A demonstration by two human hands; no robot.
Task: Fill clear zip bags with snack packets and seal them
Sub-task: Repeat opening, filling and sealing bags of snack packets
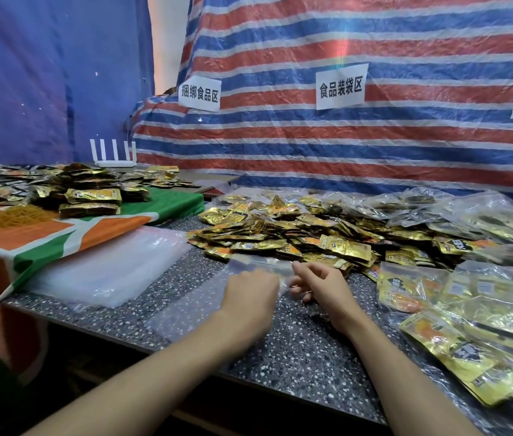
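Pinching mouth of empty clear zip bag [192, 309]: left hand [249, 292], right hand [321, 287], fingers curled | gold snack packets [296, 234] heaped just beyond | filled bags [469, 313] at right

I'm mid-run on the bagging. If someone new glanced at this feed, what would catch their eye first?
The heap of gold snack packets across the middle of the speckled table, under the red-and-blue striped tarp behind it. Next, the left hand and right hand holding an empty clear zip bag in front of the heap, with filled bags piled at the right.
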